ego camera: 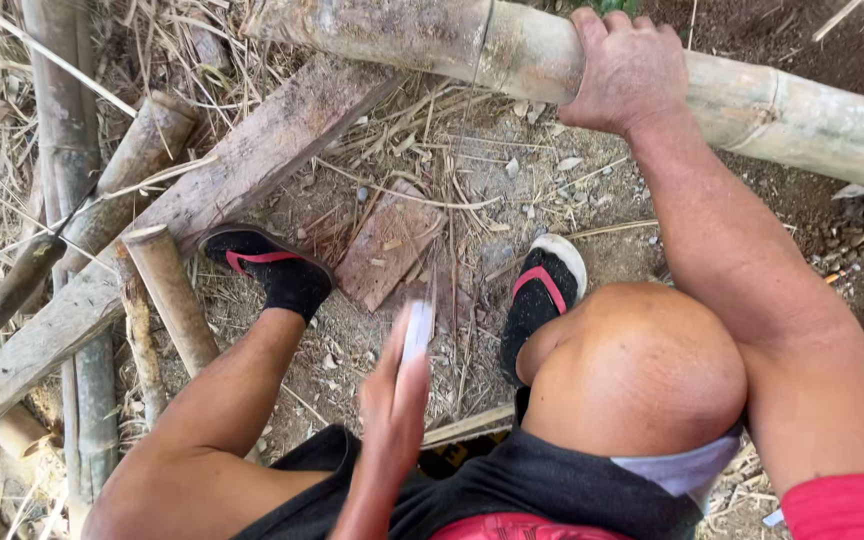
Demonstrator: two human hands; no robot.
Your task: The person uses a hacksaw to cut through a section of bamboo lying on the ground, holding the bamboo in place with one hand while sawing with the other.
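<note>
Bamboo pole (792, 110) — thick, pale green-yellow, with visible node rings — lies across the top of the view, running from upper centre down toward the right edge, raised slightly above the dirt. The right hand (627, 70) is clamped over it from above, fingers wrapped round the far side, just beside a node.

The left hand (392, 400) is low in the centre, between the knees. It is blurred; its fingers appear pressed together around a pale, flat, blade-like object (417, 330) that points up and away from the body. What that object is cannot be told for certain, and it is well apart from the pole — no contact.

Progress, as a judgement: the pole shows no cut, notch or split along its visible length, so work on it appears not yet begun or barely started. Loose chips and dry slivers on the ground (512, 190) suggest cutting has been done at this spot, though on which piece cannot be told.

Surroundings:
- a weathered plank (242, 170) lies slanting at left;
- several short bamboo lengths (167, 290) lie beside it;
- both feet wear black sandals with red straps (267, 265).
</note>
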